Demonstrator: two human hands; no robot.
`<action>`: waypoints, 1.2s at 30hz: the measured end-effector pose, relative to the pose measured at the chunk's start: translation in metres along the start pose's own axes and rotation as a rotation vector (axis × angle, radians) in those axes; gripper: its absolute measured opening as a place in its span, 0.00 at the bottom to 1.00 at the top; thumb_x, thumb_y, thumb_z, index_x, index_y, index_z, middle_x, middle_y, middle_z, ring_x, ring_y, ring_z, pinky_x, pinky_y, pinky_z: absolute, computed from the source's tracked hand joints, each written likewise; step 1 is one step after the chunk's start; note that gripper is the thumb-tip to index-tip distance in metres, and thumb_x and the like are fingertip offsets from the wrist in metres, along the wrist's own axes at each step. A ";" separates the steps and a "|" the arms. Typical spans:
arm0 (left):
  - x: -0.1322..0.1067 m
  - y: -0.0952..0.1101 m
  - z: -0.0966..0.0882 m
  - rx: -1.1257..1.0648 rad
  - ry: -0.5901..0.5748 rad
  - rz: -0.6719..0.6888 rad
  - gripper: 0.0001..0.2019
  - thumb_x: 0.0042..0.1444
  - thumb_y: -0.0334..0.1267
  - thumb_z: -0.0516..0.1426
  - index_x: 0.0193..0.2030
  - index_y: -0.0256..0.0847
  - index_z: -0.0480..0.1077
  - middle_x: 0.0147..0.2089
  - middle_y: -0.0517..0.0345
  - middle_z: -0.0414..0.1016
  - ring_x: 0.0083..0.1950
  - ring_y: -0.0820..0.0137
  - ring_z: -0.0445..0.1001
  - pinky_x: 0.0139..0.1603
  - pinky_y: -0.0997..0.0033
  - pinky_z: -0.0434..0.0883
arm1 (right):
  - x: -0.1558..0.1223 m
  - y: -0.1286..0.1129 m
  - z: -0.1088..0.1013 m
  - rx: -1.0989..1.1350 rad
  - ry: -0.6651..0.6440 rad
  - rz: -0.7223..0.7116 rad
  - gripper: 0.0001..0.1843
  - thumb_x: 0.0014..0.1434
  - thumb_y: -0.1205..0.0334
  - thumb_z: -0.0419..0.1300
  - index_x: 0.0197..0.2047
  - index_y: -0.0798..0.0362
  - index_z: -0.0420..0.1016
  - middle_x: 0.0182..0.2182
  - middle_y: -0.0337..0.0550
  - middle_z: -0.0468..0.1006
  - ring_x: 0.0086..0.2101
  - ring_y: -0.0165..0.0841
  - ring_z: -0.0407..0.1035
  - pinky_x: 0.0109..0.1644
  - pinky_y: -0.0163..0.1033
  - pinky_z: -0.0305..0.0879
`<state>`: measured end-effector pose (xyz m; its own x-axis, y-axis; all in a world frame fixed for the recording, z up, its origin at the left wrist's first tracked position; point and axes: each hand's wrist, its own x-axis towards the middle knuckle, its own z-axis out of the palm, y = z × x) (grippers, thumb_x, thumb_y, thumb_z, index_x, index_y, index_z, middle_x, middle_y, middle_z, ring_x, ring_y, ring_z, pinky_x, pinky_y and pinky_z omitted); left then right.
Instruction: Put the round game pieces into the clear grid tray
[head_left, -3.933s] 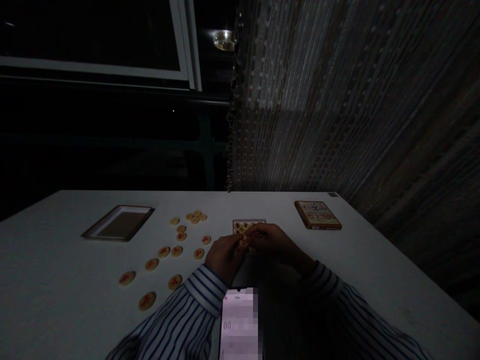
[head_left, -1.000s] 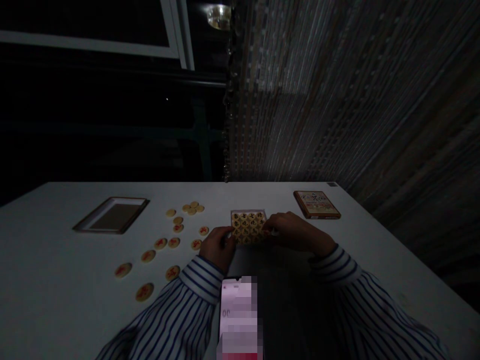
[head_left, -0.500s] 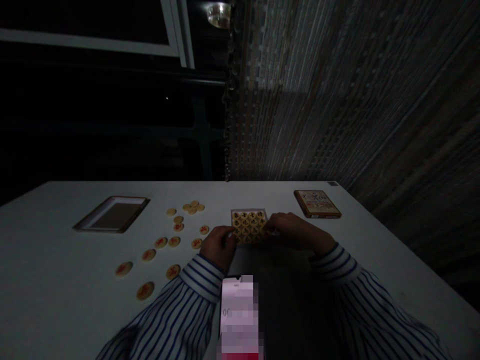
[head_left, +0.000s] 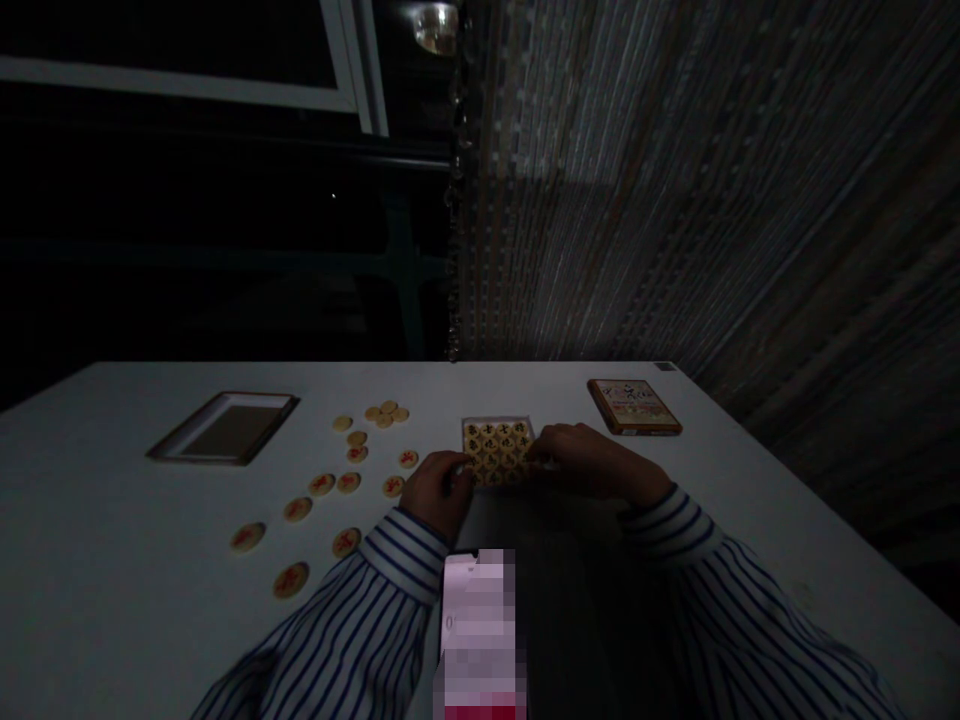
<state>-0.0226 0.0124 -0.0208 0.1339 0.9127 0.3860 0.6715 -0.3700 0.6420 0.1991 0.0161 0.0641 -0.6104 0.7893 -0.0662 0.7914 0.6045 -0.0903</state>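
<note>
Head view, very dim: a white table [head_left: 112, 600] fills the lower half. Near its far left edge lies a shallow rectangular tray [head_left: 225, 428], nothing showing inside it. To the right of that, loose round game discs [head_left: 322, 484] with red marks lie scattered in a rough line from the near left toward the far middle, a few bunched together at the far end.

The left hand [head_left: 435, 490] sits just right of the discs, fingers curled, their tips touching the left edge of a small square box of discs [head_left: 499, 450]. That box lies flat in the middle of the table, its pale discs packed side by side in rows. The right hand [head_left: 592, 462] lies at the box's right edge, fingers bent onto it. It is too dark to tell whether either hand pinches a disc or only presses the box. Both arms wear striped sleeves [head_left: 390, 580].

A lit phone [head_left: 480, 630] stands at the near edge between the arms. Toward the far right corner lies a flat printed box [head_left: 634, 406], well apart from the hands.
</note>
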 end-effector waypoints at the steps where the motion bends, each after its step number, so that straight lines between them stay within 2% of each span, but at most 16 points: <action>1: 0.000 0.000 0.000 0.000 0.008 0.002 0.10 0.49 0.36 0.52 0.37 0.38 0.70 0.36 0.53 0.73 0.36 0.69 0.72 0.40 0.66 0.70 | 0.000 0.000 0.000 0.003 0.002 -0.003 0.13 0.53 0.57 0.53 0.40 0.52 0.71 0.35 0.45 0.73 0.35 0.33 0.66 0.36 0.36 0.57; 7: 0.000 0.000 0.002 -0.013 0.032 0.012 0.09 0.49 0.35 0.52 0.37 0.39 0.70 0.36 0.54 0.73 0.35 0.70 0.72 0.37 0.68 0.70 | 0.000 0.002 0.002 0.013 0.001 -0.011 0.13 0.53 0.58 0.53 0.41 0.51 0.71 0.35 0.45 0.73 0.35 0.33 0.66 0.36 0.36 0.57; 16: 0.001 0.000 0.000 -0.009 -0.013 0.000 0.10 0.48 0.36 0.52 0.37 0.39 0.70 0.36 0.53 0.73 0.38 0.68 0.72 0.40 0.65 0.70 | 0.001 0.000 0.000 0.014 -0.039 0.004 0.12 0.53 0.58 0.53 0.39 0.51 0.72 0.35 0.44 0.74 0.35 0.33 0.66 0.36 0.36 0.57; 25: 0.000 -0.001 0.001 -0.020 0.011 0.006 0.10 0.48 0.35 0.53 0.36 0.39 0.71 0.37 0.53 0.73 0.38 0.68 0.72 0.41 0.65 0.70 | 0.001 -0.001 -0.001 -0.010 -0.044 0.014 0.11 0.54 0.58 0.52 0.37 0.52 0.72 0.34 0.45 0.74 0.34 0.33 0.66 0.35 0.36 0.56; 33: 0.000 0.001 0.000 -0.012 -0.014 -0.007 0.10 0.49 0.36 0.52 0.37 0.37 0.70 0.38 0.51 0.73 0.38 0.68 0.71 0.41 0.65 0.70 | -0.001 -0.002 -0.003 -0.012 -0.013 -0.006 0.13 0.54 0.58 0.51 0.41 0.51 0.70 0.36 0.46 0.73 0.35 0.33 0.66 0.35 0.36 0.57; 36: 0.000 0.001 0.000 -0.013 -0.018 -0.010 0.10 0.49 0.35 0.52 0.37 0.37 0.70 0.37 0.51 0.73 0.38 0.68 0.71 0.41 0.65 0.69 | -0.001 -0.004 -0.004 -0.008 -0.026 -0.015 0.12 0.54 0.58 0.52 0.39 0.51 0.71 0.35 0.45 0.73 0.34 0.33 0.66 0.35 0.36 0.56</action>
<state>-0.0217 0.0123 -0.0203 0.1400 0.9193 0.3679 0.6634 -0.3630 0.6544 0.1967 0.0131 0.0688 -0.6229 0.7771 -0.0903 0.7823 0.6174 -0.0831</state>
